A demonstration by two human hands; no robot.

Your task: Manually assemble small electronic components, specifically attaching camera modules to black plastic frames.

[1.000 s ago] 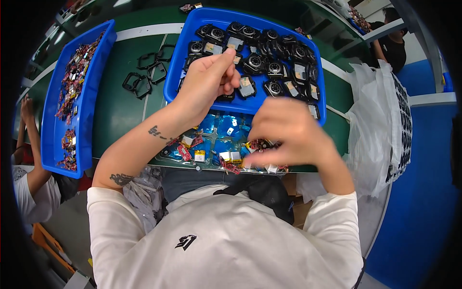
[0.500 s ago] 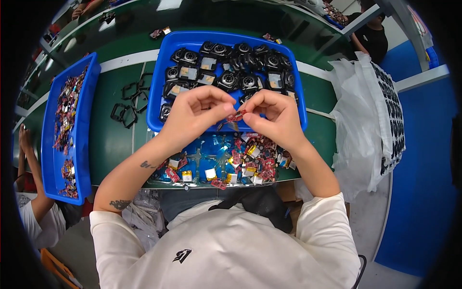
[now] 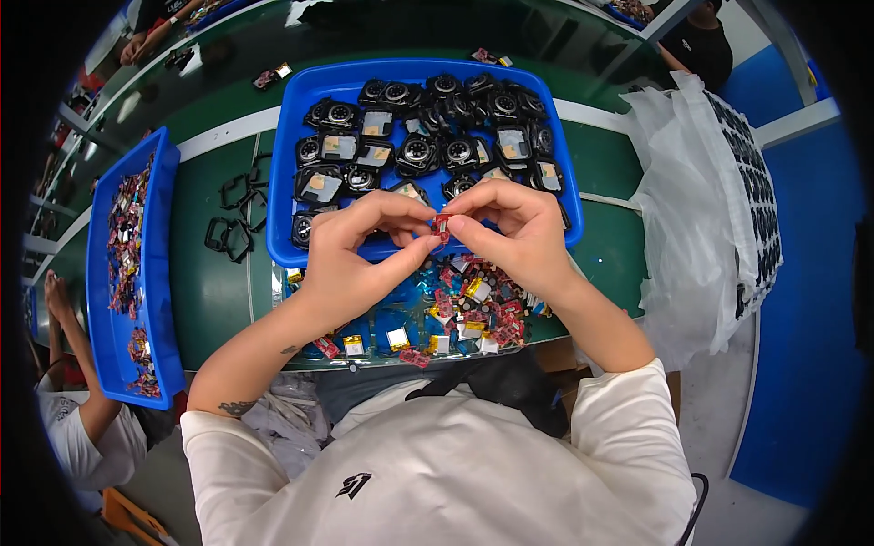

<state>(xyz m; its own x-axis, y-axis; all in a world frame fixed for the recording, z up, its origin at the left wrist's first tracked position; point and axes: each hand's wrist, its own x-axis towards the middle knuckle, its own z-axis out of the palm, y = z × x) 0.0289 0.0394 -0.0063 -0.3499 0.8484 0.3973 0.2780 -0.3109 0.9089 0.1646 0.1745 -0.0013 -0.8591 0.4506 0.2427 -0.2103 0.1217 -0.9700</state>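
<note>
Between my two hands is a small red circuit board [image 3: 442, 228], held upright by the fingertips. My right hand [image 3: 514, 227] pinches its right edge between thumb and forefinger. My left hand [image 3: 360, 250] has curled fingers, with thumb and forefinger closed at the board's left edge. Just beyond stands a blue tray [image 3: 276, 173] of black watch-like cases [image 3: 418, 153], some dial side up and some showing pale backs. Below my hands lies a pile of red circuit boards and small silver-and-yellow battery cells [image 3: 397, 338] on a clear plastic sheet over blue.
A long blue bin [image 3: 164, 291] with many small boards stands at left. Black frames [image 3: 232, 238] lie between it and the tray. White wrapping [image 3: 678, 218] and stacked sheets of black parts [image 3: 751, 200] are at right. Other people sit around the green table [image 3: 214, 300].
The red circuit board has turned from lying slanted to upright between my fingertips. A trailing piece below it no longer shows. My view has shifted slightly.
</note>
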